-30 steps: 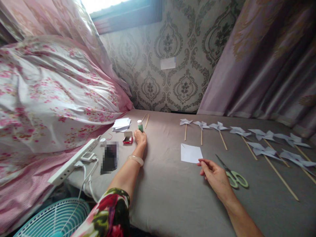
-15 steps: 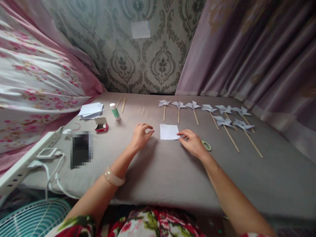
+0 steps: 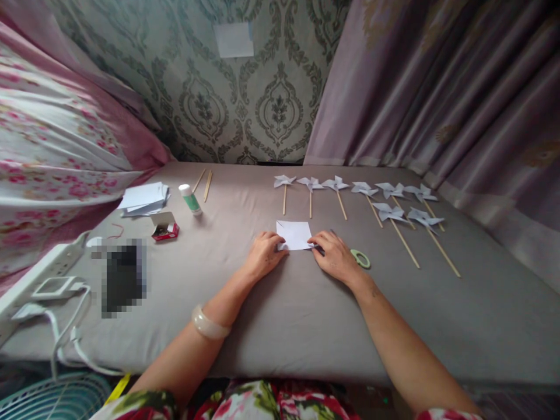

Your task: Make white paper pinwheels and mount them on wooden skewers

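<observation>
A square sheet of white paper point(image 3: 294, 234) lies on the grey cloth in front of me, with a short dark line at its far left corner. My left hand point(image 3: 266, 254) pinches the sheet's near left corner between thumb and fingers. At the near right corner, my right hand point(image 3: 335, 254) grips the paper the same way. Just right of that hand rests a pair of scissors, of which a pale green handle point(image 3: 361, 259) shows; the blades are mostly hidden by the hand.
Several paper pinwheels point(image 3: 391, 213) on wooden sticks lie at the back right. Leftward are a glue stick point(image 3: 191, 200), loose sticks point(image 3: 207, 186), a paper stack point(image 3: 143, 199), an open red box point(image 3: 165, 228), a blurred dark object point(image 3: 125, 277) and a power strip point(image 3: 44, 280) with cables.
My left hand has moved right onto the paper and closed on its near left corner. My right hand has shifted to the near right corner. The whole view has tilted slightly.
</observation>
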A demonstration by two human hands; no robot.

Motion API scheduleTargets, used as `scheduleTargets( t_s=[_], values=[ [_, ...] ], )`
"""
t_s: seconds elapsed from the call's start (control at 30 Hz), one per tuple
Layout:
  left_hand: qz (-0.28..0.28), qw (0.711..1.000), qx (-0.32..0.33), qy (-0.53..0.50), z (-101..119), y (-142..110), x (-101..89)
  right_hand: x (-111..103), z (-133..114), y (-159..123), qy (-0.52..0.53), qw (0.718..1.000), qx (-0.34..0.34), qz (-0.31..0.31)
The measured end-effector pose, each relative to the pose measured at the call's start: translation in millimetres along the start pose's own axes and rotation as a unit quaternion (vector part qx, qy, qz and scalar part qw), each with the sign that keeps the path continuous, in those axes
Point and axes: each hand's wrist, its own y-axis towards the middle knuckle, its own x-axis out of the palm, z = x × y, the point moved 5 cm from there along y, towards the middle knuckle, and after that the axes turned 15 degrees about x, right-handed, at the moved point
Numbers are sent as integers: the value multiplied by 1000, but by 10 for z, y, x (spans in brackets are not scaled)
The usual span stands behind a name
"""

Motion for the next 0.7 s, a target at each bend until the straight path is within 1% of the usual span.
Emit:
scheduleTargets(
  t_s=[0.13, 0.3, 0.4, 0.47, 0.57, 0.7],
  values=[
    [3, 1000, 2, 15, 16, -29, -28, -7, -56, -12, -30, 999, -19, -4],
    [-8, 999, 20, 46, 174, -41, -53, -19, -232, -97, -52, 998, -37, -15],
    [-33, 998, 32, 41, 271, -41, -42, -18, -348, -149, -29, 998, -44, -28],
    [-51, 998, 30, 33, 306, -43, -25, -8, -386, -158, -6, 999, -39, -32],
    [-65, 998, 10, 15, 315, -48, 4, 19, -375, -128, 41, 999, -17, -29],
    [-56, 998, -27, -9, 293, -49, 33, 62, -294, -46, 99, 995, 28, -4]
  ],
)
